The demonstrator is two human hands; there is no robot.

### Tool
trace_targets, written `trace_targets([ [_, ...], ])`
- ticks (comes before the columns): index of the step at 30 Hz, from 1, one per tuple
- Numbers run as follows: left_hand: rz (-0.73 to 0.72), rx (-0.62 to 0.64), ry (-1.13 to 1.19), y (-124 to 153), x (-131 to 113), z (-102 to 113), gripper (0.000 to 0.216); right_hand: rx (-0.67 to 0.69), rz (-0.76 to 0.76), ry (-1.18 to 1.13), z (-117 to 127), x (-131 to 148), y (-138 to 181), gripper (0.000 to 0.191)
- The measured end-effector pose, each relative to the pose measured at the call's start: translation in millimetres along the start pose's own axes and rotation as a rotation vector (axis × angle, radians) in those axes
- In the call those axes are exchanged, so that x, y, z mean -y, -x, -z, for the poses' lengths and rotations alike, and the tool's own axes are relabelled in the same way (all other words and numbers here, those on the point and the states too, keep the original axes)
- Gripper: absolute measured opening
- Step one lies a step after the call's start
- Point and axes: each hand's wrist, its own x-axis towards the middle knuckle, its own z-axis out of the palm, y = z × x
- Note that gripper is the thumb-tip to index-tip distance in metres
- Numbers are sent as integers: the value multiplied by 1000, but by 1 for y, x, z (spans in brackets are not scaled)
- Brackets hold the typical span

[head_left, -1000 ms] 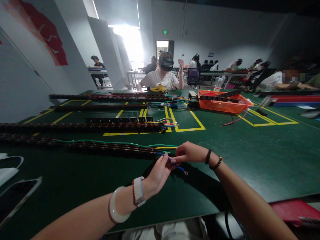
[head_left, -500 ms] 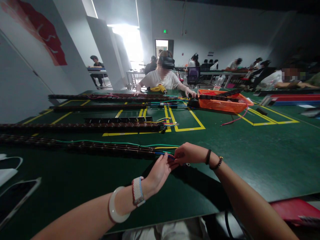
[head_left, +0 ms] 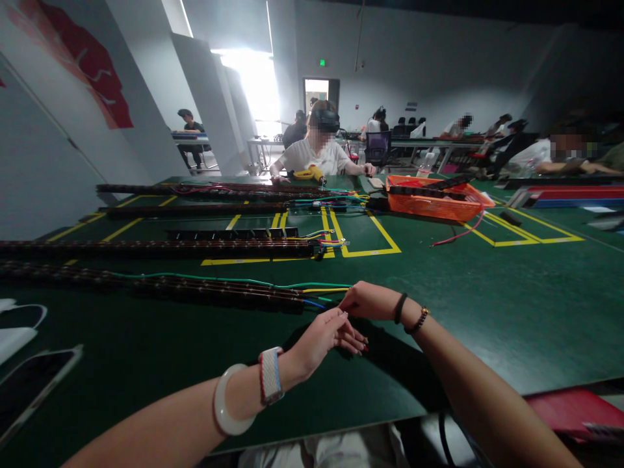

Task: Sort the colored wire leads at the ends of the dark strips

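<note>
A long dark cable chain [head_left: 195,291] lies across the near part of the table, with thin wires running along it. From its right end come a green wire [head_left: 273,286], a yellow wire [head_left: 325,290] and a blue wire [head_left: 312,303]. My right hand [head_left: 368,302] is curled closed around the wire ends, though its fingertips are partly hidden. Just below it, my left hand [head_left: 327,339] has its fingers stretched out and apart, with no wire visible in it. The far ends of the wires are hidden by my hands.
More cable chains, one close by [head_left: 244,248], lie parallel farther back on the green table [head_left: 487,312]. Beyond them are a yellow tool [head_left: 309,173] and an orange basket [head_left: 433,205]. A co-worker [head_left: 316,153] sits opposite. A phone-like device [head_left: 39,387] lies at left.
My left hand has let go of the blue and red wires and shifted slightly right and down, its fingers spreading. The right hand stays nearly in place. The co-worker's hands have moved.
</note>
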Motion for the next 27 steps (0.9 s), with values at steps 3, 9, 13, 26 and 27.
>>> trace_targets([
  [3, 2, 9, -17, -1, 0, 0, 26, -6, -5, 41, -2, -1, 0, 26],
  [9, 7, 27, -39, 0, -1, 0, 25, -176, -98, 39, 8, -9, 4, 31],
  [13, 5, 30, -52, -1, 0, 1, 26, -424, -148, 32, 8, -6, 0, 38],
  [26, -4, 54, -23, -1, 1, 0, 30, -313, -128, 97, -20, -9, -22, 28],
  [27, -4, 51, -17, -1, 1, 0, 30, -312, -113, 83, -20, -9, -23, 26],
])
